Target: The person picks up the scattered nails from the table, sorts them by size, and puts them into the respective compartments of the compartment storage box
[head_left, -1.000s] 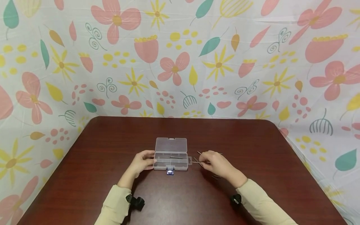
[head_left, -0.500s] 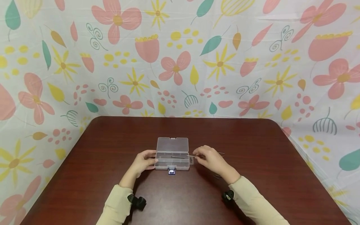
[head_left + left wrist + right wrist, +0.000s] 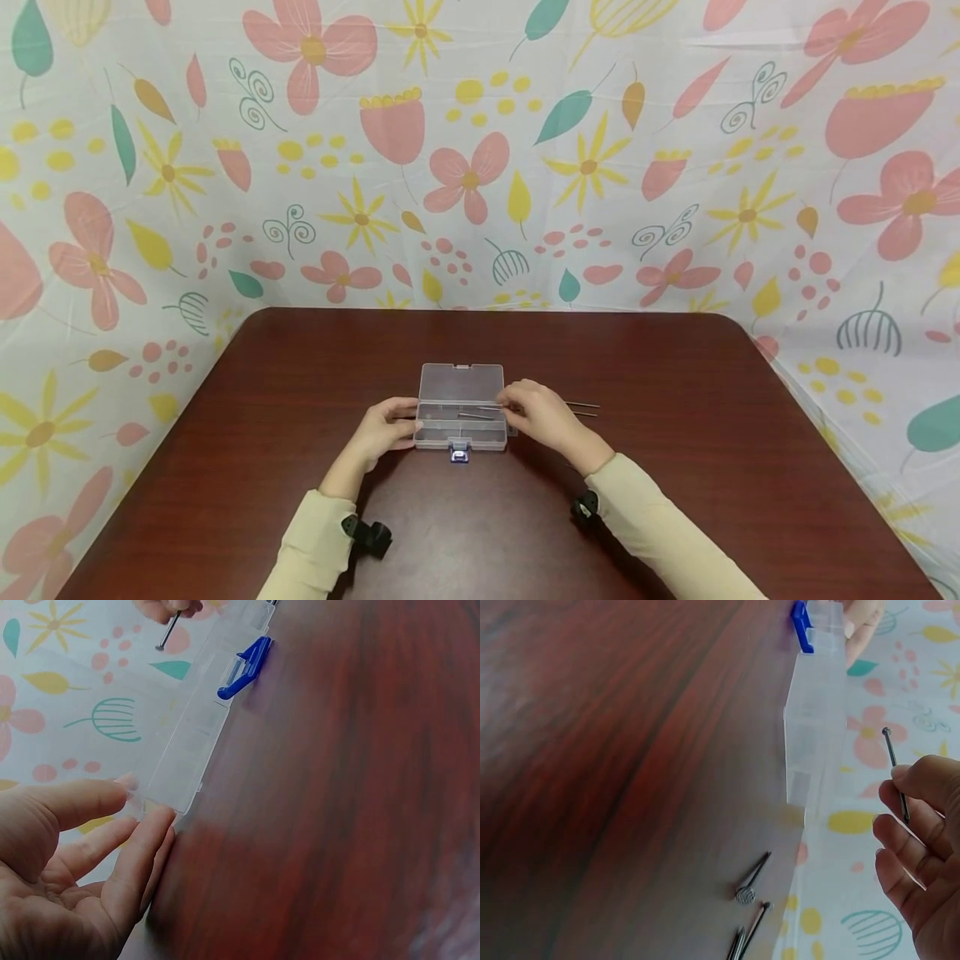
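A clear plastic compartment box (image 3: 480,446) lies on the table with its lid (image 3: 461,383) folded back and its blue latch (image 3: 459,456) hanging at the front. My left hand (image 3: 381,431) holds the box's left end, thumb and fingers at the corner. Over the right end of the box, my right hand (image 3: 545,414) pinches a nail between thumb and index finger. In the right wrist view that nail (image 3: 893,763) tilts, its head pointing away from the fingers. Another nail (image 3: 474,416) lies in the rear compartment.
Several loose nails (image 3: 754,876) lie on the brown table (image 3: 337,350) to the right of the box, partly hidden by my right arm in the head view. A flowered cloth (image 3: 465,250) hangs behind the table and along its sides.
My right hand has lifted a nail from the loose ones on the right and carried it left, over the box. The left hand has stayed at the box's left end.
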Demonstrator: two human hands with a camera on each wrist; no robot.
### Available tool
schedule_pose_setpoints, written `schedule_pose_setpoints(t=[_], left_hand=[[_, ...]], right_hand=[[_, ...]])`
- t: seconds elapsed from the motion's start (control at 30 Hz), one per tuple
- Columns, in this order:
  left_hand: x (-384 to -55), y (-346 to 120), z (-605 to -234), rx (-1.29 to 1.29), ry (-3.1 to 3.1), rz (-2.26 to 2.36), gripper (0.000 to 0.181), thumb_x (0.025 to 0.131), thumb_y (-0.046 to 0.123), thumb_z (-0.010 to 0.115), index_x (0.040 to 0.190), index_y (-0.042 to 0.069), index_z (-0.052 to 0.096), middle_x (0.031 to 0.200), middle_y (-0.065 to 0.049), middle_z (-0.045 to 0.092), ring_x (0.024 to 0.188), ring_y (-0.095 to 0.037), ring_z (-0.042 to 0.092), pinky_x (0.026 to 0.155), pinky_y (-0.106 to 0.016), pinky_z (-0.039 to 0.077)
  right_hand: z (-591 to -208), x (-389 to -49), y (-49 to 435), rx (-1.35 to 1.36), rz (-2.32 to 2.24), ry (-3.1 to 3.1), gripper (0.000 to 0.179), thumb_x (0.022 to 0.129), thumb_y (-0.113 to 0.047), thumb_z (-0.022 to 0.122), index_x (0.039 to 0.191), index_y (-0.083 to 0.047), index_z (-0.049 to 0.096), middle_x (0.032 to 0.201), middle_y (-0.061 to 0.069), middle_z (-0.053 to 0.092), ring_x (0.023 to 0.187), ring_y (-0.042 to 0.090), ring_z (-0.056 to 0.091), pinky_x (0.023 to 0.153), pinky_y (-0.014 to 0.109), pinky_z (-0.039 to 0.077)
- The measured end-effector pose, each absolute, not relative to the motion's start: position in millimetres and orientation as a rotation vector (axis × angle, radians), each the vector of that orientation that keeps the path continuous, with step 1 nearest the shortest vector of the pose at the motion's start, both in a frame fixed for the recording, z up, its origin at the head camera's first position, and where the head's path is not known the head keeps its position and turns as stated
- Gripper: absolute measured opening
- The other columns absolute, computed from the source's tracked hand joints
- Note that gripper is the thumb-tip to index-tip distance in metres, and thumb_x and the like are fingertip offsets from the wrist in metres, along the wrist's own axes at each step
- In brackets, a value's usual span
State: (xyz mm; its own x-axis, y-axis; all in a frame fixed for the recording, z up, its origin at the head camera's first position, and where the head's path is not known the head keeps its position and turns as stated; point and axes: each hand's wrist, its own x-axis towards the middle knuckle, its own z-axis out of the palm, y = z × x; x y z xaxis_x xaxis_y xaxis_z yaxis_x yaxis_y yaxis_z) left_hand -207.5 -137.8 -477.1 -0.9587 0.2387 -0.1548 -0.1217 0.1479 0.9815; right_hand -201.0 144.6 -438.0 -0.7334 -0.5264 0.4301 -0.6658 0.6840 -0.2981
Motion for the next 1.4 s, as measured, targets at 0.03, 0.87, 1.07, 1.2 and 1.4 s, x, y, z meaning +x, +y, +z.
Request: schedule_pose_setpoints(t=[0.03, 0.87, 1.07, 1.2, 1.4], left_hand=[[-207.7, -138.0, -476.7, 0.118, 2.154, 1.883, 0.045, 0.087, -0.002, 0.062, 0.13, -0.009, 0.048, 0.125, -0.033, 0.053, 0.092, -0.021, 0.063, 0.074, -0.039, 0.059], [-206.5, -137.6, -475.6, 0.114, 2.143, 1.906, 0.045, 0.086, -0.003, 0.061, 0.129, -0.01, 0.049, 0.123, -0.033, 0.053, 0.091, -0.021, 0.063, 0.073, -0.04, 0.059], [-206.6, -137.5, -474.8, 0.123, 2.147, 1.899, 0.044, 0.087, -0.003, 0.061, 0.129, -0.01, 0.049, 0.123, -0.033, 0.053, 0.091, -0.021, 0.064, 0.073, -0.039, 0.059], [-207.1, -137.0, -474.0, 0.107, 2.152, 1.905, 0.044, 0.086, -0.004, 0.061, 0.128, -0.01, 0.05, 0.122, -0.033, 0.054, 0.091, -0.023, 0.064, 0.074, -0.039, 0.059], [-207.3, -135.4, -474.7, 0.085, 2.156, 1.907, 0.043, 0.086, -0.005, 0.06, 0.127, -0.01, 0.05, 0.121, -0.032, 0.055, 0.089, -0.02, 0.063, 0.073, -0.039, 0.059]], right_hand=[[-437.8, -202.0, 142.9, 0.943, 0.628, -2.599, 0.012, 0.082, -0.004, 0.07, 0.092, -0.009, 0.069, 0.088, 0.001, 0.068, 0.078, 0.013, 0.058, 0.067, 0.024, 0.052], [-441.7, -217.5, 113.5, 0.98, 0.607, -2.7, 0.01, 0.086, -0.008, 0.068, 0.096, -0.007, 0.07, 0.091, 0.003, 0.068, 0.085, 0.016, 0.061, 0.071, 0.027, 0.055], [-439.0, -214.4, 119.6, 0.941, 0.577, -2.704, 0.011, 0.086, -0.01, 0.068, 0.097, -0.009, 0.071, 0.092, 0.002, 0.067, 0.087, 0.016, 0.06, 0.072, 0.029, 0.055], [-433.2, -210.5, 126.3, 0.909, 0.574, -2.679, 0.011, 0.084, -0.008, 0.069, 0.095, -0.007, 0.07, 0.09, 0.003, 0.067, 0.085, 0.017, 0.06, 0.07, 0.029, 0.054], [-431.3, -202.2, 137.9, 0.81, 0.599, -2.679, 0.013, 0.083, -0.006, 0.07, 0.096, -0.006, 0.071, 0.089, 0.003, 0.067, 0.085, 0.019, 0.061, 0.072, 0.034, 0.055]])
